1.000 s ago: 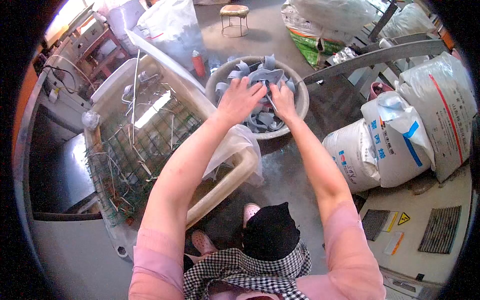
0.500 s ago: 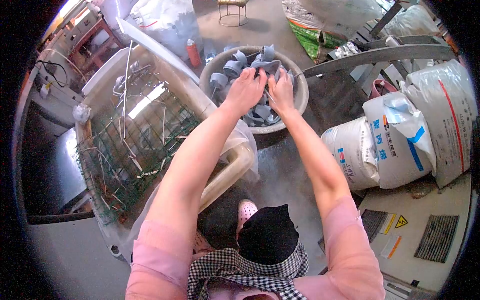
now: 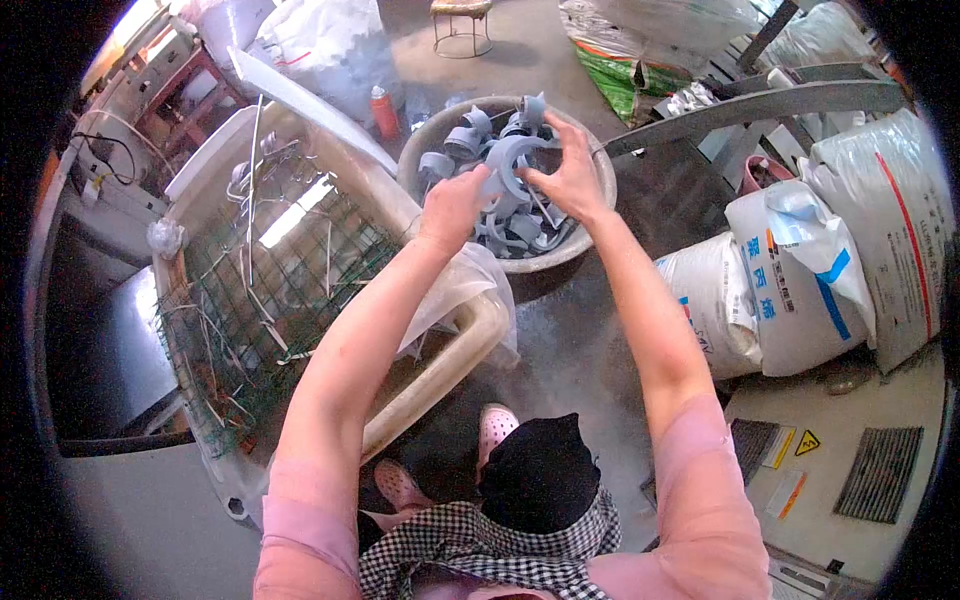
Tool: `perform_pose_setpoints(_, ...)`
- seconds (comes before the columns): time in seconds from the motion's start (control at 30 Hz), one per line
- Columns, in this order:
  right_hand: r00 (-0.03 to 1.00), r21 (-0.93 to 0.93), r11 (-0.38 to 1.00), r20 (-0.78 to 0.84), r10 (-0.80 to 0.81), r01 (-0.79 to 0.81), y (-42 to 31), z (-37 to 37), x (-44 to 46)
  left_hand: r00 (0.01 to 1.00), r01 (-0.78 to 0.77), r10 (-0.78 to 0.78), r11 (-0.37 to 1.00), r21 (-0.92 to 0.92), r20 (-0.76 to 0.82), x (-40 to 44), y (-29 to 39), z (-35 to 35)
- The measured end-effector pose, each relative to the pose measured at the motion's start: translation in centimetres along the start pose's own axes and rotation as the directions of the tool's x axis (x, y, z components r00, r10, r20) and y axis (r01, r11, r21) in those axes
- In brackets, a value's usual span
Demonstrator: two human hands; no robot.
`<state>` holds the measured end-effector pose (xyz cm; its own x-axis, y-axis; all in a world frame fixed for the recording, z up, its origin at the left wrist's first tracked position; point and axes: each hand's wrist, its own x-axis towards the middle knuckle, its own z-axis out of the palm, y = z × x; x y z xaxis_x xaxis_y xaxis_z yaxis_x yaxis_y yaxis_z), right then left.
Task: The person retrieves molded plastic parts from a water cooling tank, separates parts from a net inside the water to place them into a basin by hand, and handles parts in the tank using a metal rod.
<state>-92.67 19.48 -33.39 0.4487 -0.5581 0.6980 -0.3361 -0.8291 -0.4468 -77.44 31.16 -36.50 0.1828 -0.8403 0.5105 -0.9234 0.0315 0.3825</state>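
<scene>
A grey C-shaped plastic part (image 3: 508, 160) is held up over a round tub (image 3: 415, 128) of similar grey pieces. My left hand (image 3: 457, 207) is closed on its left side, thumb and fingers pinching the edge. On the other side, my right hand (image 3: 572, 180) has its thumb and fingers spread wide around the part's right end; whether they touch it is hard to make out. Curved grey plastic pieces (image 3: 462, 140) fill the tub beneath and behind both hands.
Left of the tub stands a large basin (image 3: 480, 335) with green wire mesh (image 3: 300, 265) and white strips inside. A red can (image 3: 384, 112) stands behind. Filled white sacks (image 3: 800, 280) are on the right, beside a grey curved bar (image 3: 760, 118). A stool (image 3: 462, 25) stands farther off.
My hands have moved apart from being close together over the tub. The left came down and left, and the right opened out, bringing the C-shaped part into plain view.
</scene>
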Motion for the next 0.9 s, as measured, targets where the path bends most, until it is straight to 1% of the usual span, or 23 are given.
perform_pose_setpoints(0.03, 1.000, -0.001, 1.000, -0.003, 0.002, -0.002, 0.3, -0.2, 0.3, 0.998, -0.070, 0.070, 0.997, 0.029, 0.005, 0.0, 0.0, -0.2)
perform_pose_setpoints(0.07, 0.985, -0.045, 0.999, 0.169, 0.022, -0.015, 0.7, -0.3, 0.6, 0.991, -0.137, 0.137, 0.989, 0.057, 0.010, 0.0, 0.0, -0.3)
perform_pose_setpoints(0.1, 0.941, -0.091, 0.996, 0.335, 0.048, -0.018, 0.4, -0.6, 0.9, 0.990, -0.138, 0.138, 0.989, 0.056, 0.007, 0.0, 0.2, -0.5)
perform_pose_setpoints(0.13, 0.898, -0.065, 0.990, 0.418, 0.138, -0.121, 0.0, -0.7, 1.3, 0.983, -0.184, 0.184, 0.982, 0.053, 0.004, 0.0, 0.5, -0.6)
perform_pose_setpoints(0.17, 0.898, -0.065, 0.991, 0.417, 0.137, -0.121, -0.2, -0.8, 1.4, 0.973, -0.229, 0.229, 0.972, 0.050, 0.003, -0.1, 0.6, -0.8)
perform_pose_setpoints(0.23, 0.883, -0.257, 0.954, 0.396, 0.250, -0.154, -0.5, -0.7, 1.3, 0.976, -0.216, 0.215, 0.974, 0.065, 0.021, 0.0, 0.8, -0.9)
perform_pose_setpoints(0.27, 0.907, -0.307, 0.941, 0.340, 0.249, -0.144, -0.6, -0.1, 0.8, 0.979, -0.204, 0.201, 0.976, 0.081, 0.039, 0.0, 0.8, -1.0)
perform_pose_setpoints(0.3, 0.906, -0.307, 0.941, 0.342, 0.249, -0.143, -0.3, 0.4, 0.4, 0.979, -0.202, 0.200, 0.976, 0.080, 0.039, -0.1, 0.7, -1.0)
perform_pose_setpoints(0.37, 0.915, -0.335, 0.932, 0.314, 0.252, -0.141, 0.4, 1.4, -0.2, 0.969, -0.238, 0.228, 0.964, 0.114, 0.096, 0.0, 0.2, -0.8)
perform_pose_setpoints(0.4, 0.925, -0.335, 0.937, 0.314, 0.214, -0.103, 0.4, 1.6, -0.4, 0.969, -0.236, 0.225, 0.965, 0.112, 0.101, -0.1, 0.0, -0.5)
perform_pose_setpoints(0.43, 0.922, -0.332, 0.937, 0.319, 0.218, -0.106, 0.8, 2.2, -0.5, 0.969, -0.223, 0.208, 0.968, 0.117, 0.130, -0.3, -0.3, -0.2)
perform_pose_setpoints(0.5, 0.941, -0.435, 0.895, 0.252, 0.224, -0.097, 1.7, 3.1, -0.5, 0.970, -0.202, 0.182, 0.972, 0.119, 0.161, -0.2, -0.3, 0.4)
perform_pose_setpoints(0.53, 0.957, -0.411, 0.908, 0.224, 0.186, -0.080, 1.8, 3.0, -0.7, 0.973, -0.210, 0.194, 0.968, 0.136, 0.127, 0.1, -0.1, 0.8)
perform_pose_setpoints(0.57, 0.953, -0.412, 0.908, 0.237, 0.190, -0.078, 1.8, 3.1, -1.0, 0.976, -0.210, 0.199, 0.967, 0.146, 0.090, 0.0, 0.2, 1.1)
perform_pose_setpoints(0.6, 0.941, -0.446, 0.891, 0.258, 0.219, -0.085, 1.9, 3.3, -0.6, 0.984, -0.149, 0.137, 0.983, 0.110, 0.113, 0.1, 0.1, 1.4)
perform_pose_setpoints(0.63, 0.929, -0.476, 0.875, 0.274, 0.249, -0.094, 2.0, 3.7, -0.2, 0.985, -0.147, 0.134, 0.983, 0.110, 0.112, 0.4, -0.2, 1.5)
perform_pose_setpoints(0.67, 0.907, -0.422, 0.889, 0.279, 0.314, -0.178, 2.7, 4.2, 0.0, 0.983, -0.147, 0.133, 0.983, 0.110, 0.130, 0.9, -0.5, 1.5)
perform_pose_setpoints(0.7, 0.908, -0.419, 0.891, 0.283, 0.310, -0.174, 3.0, 4.1, 0.4, 0.980, -0.147, 0.130, 0.983, 0.112, 0.148, 1.3, -0.9, 1.6)
perform_pose_setpoints(0.73, 0.902, -0.292, 0.942, 0.341, 0.264, -0.165, 3.3, 3.7, 0.7, 0.981, -0.141, 0.123, 0.983, 0.116, 0.150, 1.6, -1.4, 1.5)
perform_pose_setpoints(0.77, 0.896, -0.158, 0.975, 0.393, 0.208, -0.157, 3.5, 3.4, 1.1, 0.985, -0.149, 0.127, 0.969, 0.196, 0.120, 2.0, -2.0, 1.3)
perform_pose_setpoints(0.8, 0.844, -0.281, 0.937, 0.433, 0.317, -0.208, 3.6, 3.4, 1.9, 0.987, -0.152, 0.132, 0.949, 0.276, 0.090, 2.2, -2.1, 0.6)
perform_pose_setpoints(0.83, 0.870, -0.326, 0.919, 0.358, 0.339, -0.224, 3.6, 3.0, 1.9, 0.989, -0.141, 0.121, 0.949, 0.283, 0.088, 2.0, -2.0, -0.2)
perform_pose_setpoints(0.9, 0.905, -0.312, 0.886, 0.144, 0.400, -0.342, 3.4, 2.5, 1.9, 0.993, -0.068, 0.099, 0.917, 0.393, -0.059, 1.3, -2.0, -2.5)
